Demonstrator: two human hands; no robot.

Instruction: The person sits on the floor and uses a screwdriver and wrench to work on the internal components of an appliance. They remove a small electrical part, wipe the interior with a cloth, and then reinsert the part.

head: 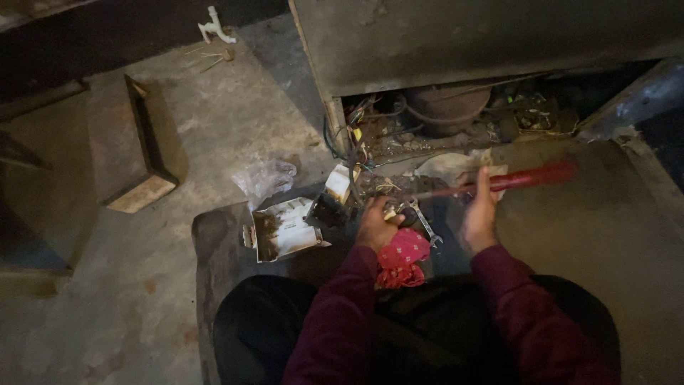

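Well left of the left hand's grip, a wooden block and crumpled clear plastic lie on the dusty concrete floor, with a stained white cardboard box nearer. The left hand is curled shut on a small yellowish part, a pink cloth just below it. Right of it lies a steel spanner. The right hand is clenched round a red-handled screwdriver; its blurred shaft could slip toward the left fingers or snag the tangled wires above.
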